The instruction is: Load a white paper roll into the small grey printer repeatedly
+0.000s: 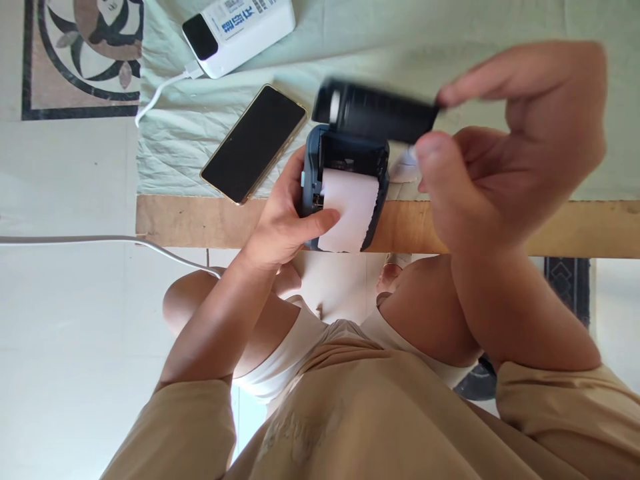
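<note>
1. Head view: my left hand [283, 223] grips the small blue printer [345, 193] at the table edge [200, 223], thumb on its paper roll [350, 207].
2. My right hand [505, 140] pinches the black lid [380, 110] just above the printer.
3. Phone [255, 143] lies beside the printer.

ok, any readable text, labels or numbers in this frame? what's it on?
Power bank: blue and black print on its white label, upside down and too small to read.
Phone: screen dark, no text.
Printer held by the left hand and black lid in the right hand: no visible text.
</note>
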A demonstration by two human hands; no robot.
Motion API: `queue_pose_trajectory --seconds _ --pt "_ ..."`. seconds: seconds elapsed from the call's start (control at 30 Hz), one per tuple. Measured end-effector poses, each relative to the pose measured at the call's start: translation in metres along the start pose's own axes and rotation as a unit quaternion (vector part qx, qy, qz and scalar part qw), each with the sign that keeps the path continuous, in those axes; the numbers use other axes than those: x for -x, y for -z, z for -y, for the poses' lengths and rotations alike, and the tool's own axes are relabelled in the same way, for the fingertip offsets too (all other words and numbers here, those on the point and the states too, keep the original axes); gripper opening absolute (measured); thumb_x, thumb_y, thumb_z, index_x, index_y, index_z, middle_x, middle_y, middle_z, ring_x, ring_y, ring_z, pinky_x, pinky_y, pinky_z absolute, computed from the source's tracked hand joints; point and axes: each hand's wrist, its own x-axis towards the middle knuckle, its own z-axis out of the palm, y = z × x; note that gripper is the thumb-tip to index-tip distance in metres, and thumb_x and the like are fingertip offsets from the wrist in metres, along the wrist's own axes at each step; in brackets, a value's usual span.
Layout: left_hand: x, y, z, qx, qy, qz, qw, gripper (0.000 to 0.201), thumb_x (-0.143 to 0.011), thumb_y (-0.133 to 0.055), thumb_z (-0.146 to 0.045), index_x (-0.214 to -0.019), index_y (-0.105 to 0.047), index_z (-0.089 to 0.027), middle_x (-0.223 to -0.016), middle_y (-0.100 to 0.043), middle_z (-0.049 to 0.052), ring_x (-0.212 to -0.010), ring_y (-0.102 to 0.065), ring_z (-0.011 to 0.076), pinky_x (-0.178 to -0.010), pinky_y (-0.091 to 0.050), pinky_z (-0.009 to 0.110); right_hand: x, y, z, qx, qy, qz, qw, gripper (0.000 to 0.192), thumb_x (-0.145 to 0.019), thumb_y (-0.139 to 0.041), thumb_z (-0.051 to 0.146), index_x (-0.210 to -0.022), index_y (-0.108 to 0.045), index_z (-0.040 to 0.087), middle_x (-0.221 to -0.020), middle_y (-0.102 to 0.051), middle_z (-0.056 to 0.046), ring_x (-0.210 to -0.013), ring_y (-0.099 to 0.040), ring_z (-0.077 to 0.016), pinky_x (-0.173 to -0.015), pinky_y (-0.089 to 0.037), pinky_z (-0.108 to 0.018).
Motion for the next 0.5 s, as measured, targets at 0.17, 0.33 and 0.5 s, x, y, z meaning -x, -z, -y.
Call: queue_pose_trajectory --seconds 0.17,0.33,0.5 --pt "-0.002 0.002 0.0 0.005 -0.01 0.016 1.0 0.063 -0.072 -0.102 -0.042 -0.125 -0.072 -0.026 -0.112 -0.076 0.004 -0.102 -0.076 0.0263 -0.088 -0.062 0.034 0.004 -0.009 0.004 0.001 0.037 0.087 0.995 0.014 -0.098 -0.072 0.019 -0.089 -0.075 0.03 -0.1 -0.078 0.001 -0.072 -0.06 -0.0103 -0.06 -0.05 -0.028" --pt "-0.004 0.002 -0.001 0.012 -0.008 0.023 1.0 0.07 -0.064 -0.106 -0.046 -0.122 -0.072 -0.028 -0.109 -0.075 0.003 -0.099 -0.075 0.0256 -0.081 -0.061 0.031 0.009 -0.015 -0.006 0.001 0.017 0.145 0.989 0.01 -0.094 -0.071 0.022 -0.086 -0.076 0.027 -0.12 -0.073 -0.001 -0.063 -0.048 -0.0049 -0.057 -0.051 -0.027" --pt "0.0 -0.005 -0.003 0.026 -0.021 -0.011 0.999 0.05 -0.08 -0.095 -0.057 -0.116 -0.077 -0.026 -0.095 -0.071 0.002 -0.094 -0.074 0.0225 -0.076 -0.059 0.028 0.013 -0.017 -0.005 -0.031 0.032 0.158 0.987 0.01 -0.101 -0.068 0.032 -0.1 -0.077 0.029 -0.121 -0.069 -0.004 -0.076 -0.06 -0.0105 -0.074 -0.062 -0.032"
